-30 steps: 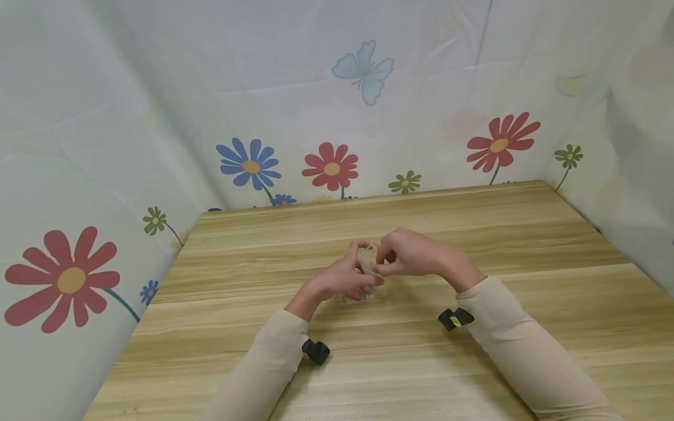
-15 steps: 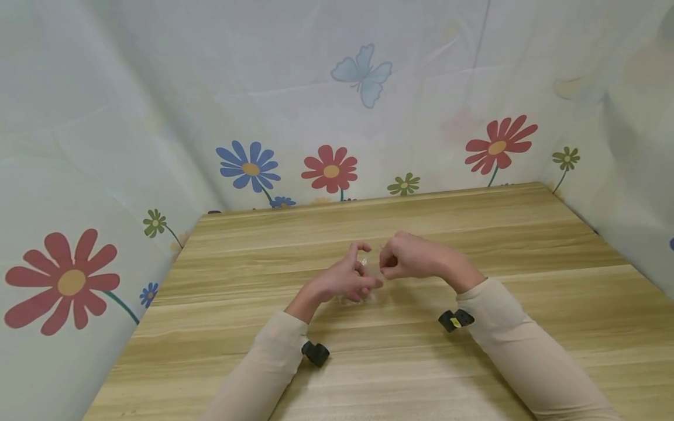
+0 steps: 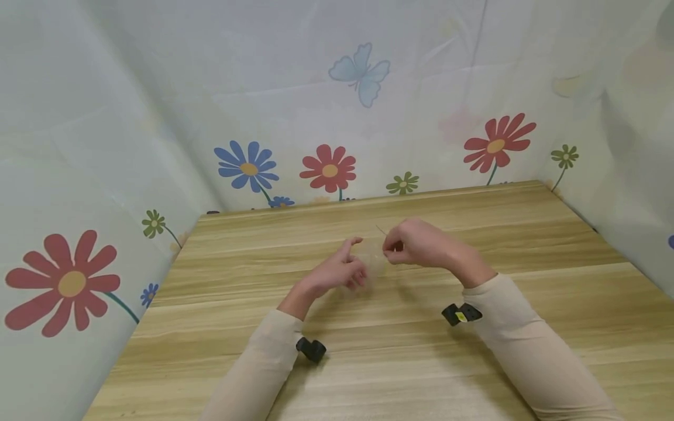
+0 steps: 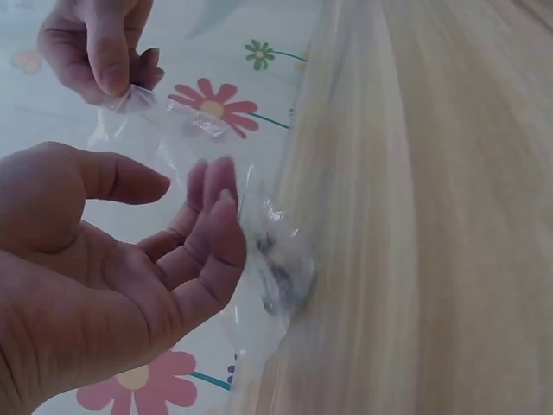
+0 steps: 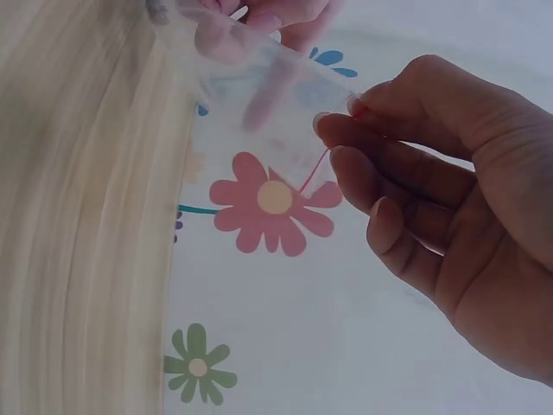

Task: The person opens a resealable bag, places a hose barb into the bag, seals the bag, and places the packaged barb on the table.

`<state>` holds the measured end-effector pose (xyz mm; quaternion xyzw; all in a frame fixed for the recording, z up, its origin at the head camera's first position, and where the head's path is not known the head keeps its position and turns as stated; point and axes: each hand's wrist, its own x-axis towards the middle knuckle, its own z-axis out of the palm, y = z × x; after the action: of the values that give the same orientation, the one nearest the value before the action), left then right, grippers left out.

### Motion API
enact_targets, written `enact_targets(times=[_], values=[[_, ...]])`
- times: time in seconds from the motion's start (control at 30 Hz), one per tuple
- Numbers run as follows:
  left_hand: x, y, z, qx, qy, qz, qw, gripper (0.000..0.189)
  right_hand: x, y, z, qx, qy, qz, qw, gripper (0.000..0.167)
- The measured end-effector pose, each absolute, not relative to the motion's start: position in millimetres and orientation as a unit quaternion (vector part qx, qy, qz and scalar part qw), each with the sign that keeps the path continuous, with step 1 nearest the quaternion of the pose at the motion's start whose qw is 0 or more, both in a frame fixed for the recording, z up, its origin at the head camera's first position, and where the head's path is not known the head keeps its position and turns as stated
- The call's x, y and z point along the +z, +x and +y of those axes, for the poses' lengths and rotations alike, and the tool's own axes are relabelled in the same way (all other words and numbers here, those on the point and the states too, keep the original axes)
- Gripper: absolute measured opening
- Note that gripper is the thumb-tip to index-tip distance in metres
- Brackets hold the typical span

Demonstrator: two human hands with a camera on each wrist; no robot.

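Note:
A clear plastic zip bag (image 4: pixel 186 130) hangs between the hands, above the table. In the right wrist view a thin red line runs along the bag's (image 5: pixel 276 104) upper edge. My right hand (image 3: pixel 418 242) pinches that edge between thumb and fingertips. My left hand (image 3: pixel 337 272) is beside the bag, thumb spread away and fingers loosely bent, with no grip on it. Whether its fingertips touch the film I cannot tell. Low in the bag, small dark items (image 4: pixel 285 277) show in the left wrist view, too blurred to identify.
A wood-grain table (image 3: pixel 237 351) lies under both hands. White cloth (image 3: pixel 295 88) printed with flowers and a butterfly hangs along its back and sides. Small black cameras (image 3: pixel 312 349) are strapped at both wrists.
My right hand has risen slightly and moved a little right with the bag's edge. The left hand has drawn back to the left, and the bag now hangs in the gap between them.

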<state>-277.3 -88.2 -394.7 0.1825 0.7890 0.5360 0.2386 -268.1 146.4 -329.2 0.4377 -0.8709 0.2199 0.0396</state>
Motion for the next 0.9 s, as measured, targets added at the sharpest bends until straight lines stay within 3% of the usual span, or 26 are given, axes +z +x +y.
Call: enact_targets(times=[0.23, 0.43, 0.67, 0.9], values=[[-391.1, -281.7, -88.5, 0.595, 0.173, 0.767, 0.169, 0.057, -321.7, -264.1, 150.6, 0.255, 0.448, -0.854, 0.077, 0.009], [-384.9, -281.1, -91.6, 0.633, 0.191, 0.746, 0.082, 0.037, -320.4, -265.9, 154.7, 0.275, 0.462, -0.835, 0.116, 0.013], [-378.4, -282.0, -99.5, 0.649, 0.202, 0.733, -0.005, 0.024, -319.9, -272.1, 163.9, 0.289, 0.426, -0.847, 0.135, 0.011], [-373.4, -281.8, -105.5, 0.621, 0.200, 0.757, -0.011, 0.027, -318.6, -275.5, 175.4, 0.311, 0.398, -0.852, 0.137, 0.011]])
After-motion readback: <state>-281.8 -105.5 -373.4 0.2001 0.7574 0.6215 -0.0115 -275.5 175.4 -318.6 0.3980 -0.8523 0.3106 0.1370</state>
